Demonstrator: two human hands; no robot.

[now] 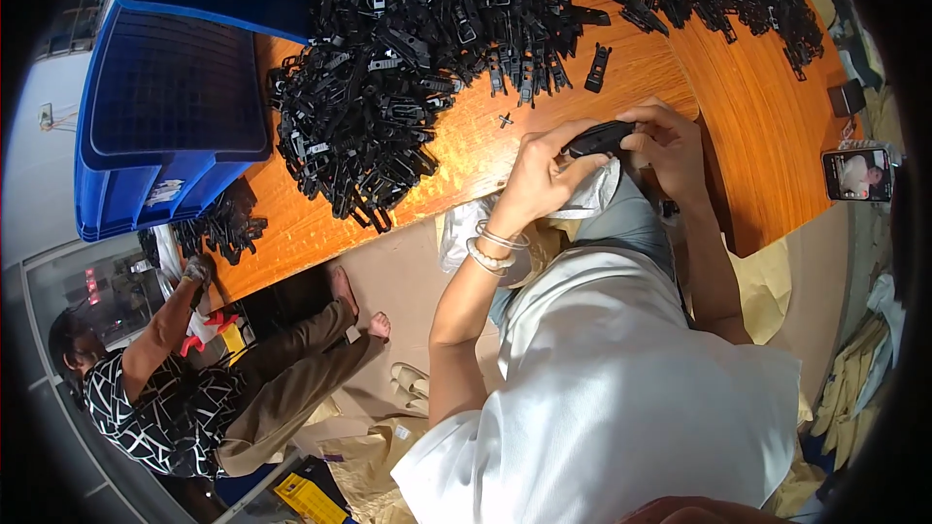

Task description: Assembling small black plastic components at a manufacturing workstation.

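Note:
Just off the table's near edge, both my hands hold one dark, elongated black plastic part point(598, 140). My left hand point(542, 173), with bracelets at its wrist, grips the left end between thumb and fingers. The fingers of my right hand point(672, 150) pinch the right end. What the part is exactly cannot be made out. A single slim black plastic piece with slots point(598, 69) lies on the wooden table point(466, 150) beyond my hands. A tiny dark cross-shaped bit point(506, 120) lies to its left.
A large pile of black plastic pieces point(388, 68) covers the table's far side. Blue crates point(175, 87) stand at the left. A co-worker point(165, 398) sits at lower left, one gloved hand near a smaller pile point(218, 225). At the right edge is a phone point(858, 175).

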